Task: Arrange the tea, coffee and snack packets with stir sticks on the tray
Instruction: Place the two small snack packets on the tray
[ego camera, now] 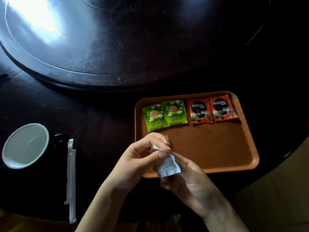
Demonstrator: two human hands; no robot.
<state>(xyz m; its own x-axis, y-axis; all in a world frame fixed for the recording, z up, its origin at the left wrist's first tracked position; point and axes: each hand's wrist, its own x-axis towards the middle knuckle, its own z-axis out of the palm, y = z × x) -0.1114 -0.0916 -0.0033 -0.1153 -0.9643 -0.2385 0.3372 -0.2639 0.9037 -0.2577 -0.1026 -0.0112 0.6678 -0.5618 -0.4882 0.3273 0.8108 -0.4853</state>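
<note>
Dark tabletop (103, 114). Directly on it: raised round turntable (93, 47) far; orange tray (217, 148) right; white-lined cup (25, 146) near left; paper-wrapped stir sticks (71, 180) just right of cup.

A dark, shiny counter (103, 114) fills most of the view. On it sits a big round turning plate (117, 47) — dark too, with faint scratches and a bright white patch of light on its left side. To the left, near the counter's edge, stands a cup (25, 145), white inside and black outside, with a black handle on its right. At the far right — past the counter's curved edge — a pale floor (284, 190) shows.
</note>
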